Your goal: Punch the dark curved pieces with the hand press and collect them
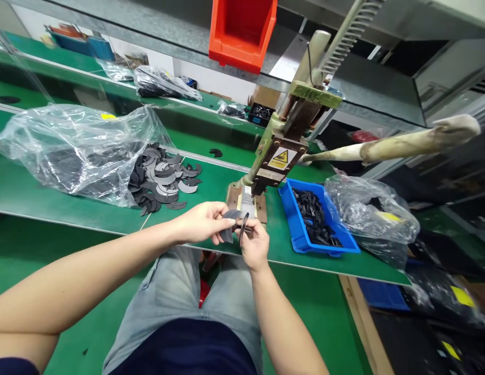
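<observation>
My left hand [206, 223] is closed on a dark curved piece [227, 233], pinched between thumb and fingers. Close beside it on the right, my right hand [256, 244] grips a thin black curved part [243, 229], seen nearly edge-on. Both hands are just in front of the base of a hand press [247, 203], and the two parts meet or overlap between them; whether they are joined I cannot tell. A pile of grey and black curved pieces [164, 179] lies on the green table to the left, spilling from a clear plastic bag [78, 151].
Right of the press, a blue tray [296, 224] holds small black parts, with another plastic bag [373, 213] beside it. The press's long lever [394, 146] sticks out rightward. A red bin [244, 34] hangs above. One loose piece [216, 152] lies behind the table's metal strip.
</observation>
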The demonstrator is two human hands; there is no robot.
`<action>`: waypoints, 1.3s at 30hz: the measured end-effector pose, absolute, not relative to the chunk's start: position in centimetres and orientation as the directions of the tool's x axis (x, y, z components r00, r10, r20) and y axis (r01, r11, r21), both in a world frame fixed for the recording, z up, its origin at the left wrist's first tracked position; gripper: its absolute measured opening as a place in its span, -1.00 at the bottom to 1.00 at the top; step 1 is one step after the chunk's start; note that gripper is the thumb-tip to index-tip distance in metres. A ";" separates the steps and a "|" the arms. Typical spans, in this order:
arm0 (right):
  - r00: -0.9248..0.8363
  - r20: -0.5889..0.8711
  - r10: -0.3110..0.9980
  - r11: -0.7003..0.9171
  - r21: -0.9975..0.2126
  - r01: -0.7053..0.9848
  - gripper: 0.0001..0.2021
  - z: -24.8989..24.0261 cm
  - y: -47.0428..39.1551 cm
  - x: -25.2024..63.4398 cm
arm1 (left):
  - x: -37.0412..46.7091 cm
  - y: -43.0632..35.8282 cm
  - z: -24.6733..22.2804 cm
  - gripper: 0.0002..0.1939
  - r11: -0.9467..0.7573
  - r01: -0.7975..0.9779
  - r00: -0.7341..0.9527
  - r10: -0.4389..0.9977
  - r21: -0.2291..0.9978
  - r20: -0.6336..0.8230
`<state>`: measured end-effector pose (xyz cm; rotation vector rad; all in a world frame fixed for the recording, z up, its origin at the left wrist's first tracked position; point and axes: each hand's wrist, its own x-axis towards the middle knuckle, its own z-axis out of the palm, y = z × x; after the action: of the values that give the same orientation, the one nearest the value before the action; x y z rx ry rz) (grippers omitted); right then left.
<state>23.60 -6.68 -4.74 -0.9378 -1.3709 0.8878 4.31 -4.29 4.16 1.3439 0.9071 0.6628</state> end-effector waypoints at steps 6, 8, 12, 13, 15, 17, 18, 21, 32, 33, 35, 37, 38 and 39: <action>0.085 0.347 0.934 0.349 -0.937 -0.016 -0.75 -5.0 -7.8 22.8 | 4.9 -5.2 3.9 -0.52 0.130 0.115 0.505 0.846 0.985 -0.170; 0.095 0.346 0.934 0.350 -0.937 -0.027 -0.77 -5.1 -8.3 22.6 | 5.2 -5.3 4.0 -0.49 0.158 0.104 0.511 0.839 0.982 -0.189; 0.087 0.356 0.930 0.361 -0.932 -0.042 -0.80 -5.3 -9.2 22.6 | 5.5 -5.2 3.6 -0.45 0.266 0.083 0.545 0.794 0.960 -0.268; 0.085 0.359 0.930 0.363 -0.931 -0.043 -0.80 -5.3 -9.3 22.7 | 5.6 -5.1 3.5 -0.44 0.289 0.077 0.556 0.782 0.954 -0.282; 0.086 0.361 0.929 0.366 -0.930 -0.046 -0.81 -5.4 -9.4 22.8 | 5.7 -5.0 3.4 -0.44 0.308 0.067 0.571 0.768 0.949 -0.290; 0.093 0.363 0.927 0.368 -0.929 -0.048 -0.82 -5.4 -9.4 22.9 | 5.8 -4.9 3.4 -0.44 0.281 0.075 0.571 0.774 0.957 -0.272; 0.099 0.363 0.926 0.369 -0.928 -0.049 -0.82 -5.4 -9.3 22.9 | 5.8 -4.9 3.5 -0.45 0.250 0.085 0.565 0.785 0.964 -0.254; 0.114 0.370 0.922 0.377 -0.925 -0.043 -0.80 -5.2 -8.9 23.0 | 6.1 -5.0 4.0 -0.48 0.140 0.125 0.541 0.820 0.982 -0.185; 0.108 0.427 0.898 0.422 -0.904 0.069 -0.82 -4.8 -9.4 23.4 | 6.5 -4.8 4.0 -0.42 0.283 0.063 0.608 0.749 0.957 -0.262; 0.089 0.427 0.900 0.420 -0.903 0.093 -0.84 -4.7 -9.3 23.6 | 6.4 -4.5 3.8 -0.42 0.285 0.068 0.604 0.751 0.956 -0.267; 0.033 0.429 0.903 0.420 -0.895 0.150 -0.85 -4.5 -9.1 24.1 | 5.9 -3.9 3.7 -0.43 0.253 0.104 0.587 0.765 0.962 -0.265; -0.033 0.438 0.899 0.434 -0.874 0.220 -0.84 -4.2 -9.0 24.9 | 5.4 -3.6 3.6 -0.47 0.196 0.163 0.577 0.776 0.967 -0.255; -0.062 0.445 0.894 0.445 -0.858 0.257 -0.84 -4.0 -8.9 25.3 | 5.2 -3.6 3.7 -0.50 0.145 0.196 0.558 0.797 0.970 -0.232; -0.088 0.454 0.887 0.458 -0.839 0.294 -0.83 -3.8 -8.9 25.6 | 5.0 -3.6 3.8 -0.53 0.070 0.235 0.518 0.835 0.970 -0.186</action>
<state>25.63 -8.89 -3.78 -1.0430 -1.6309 0.6882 5.01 -3.63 3.80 1.4716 0.9787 0.5827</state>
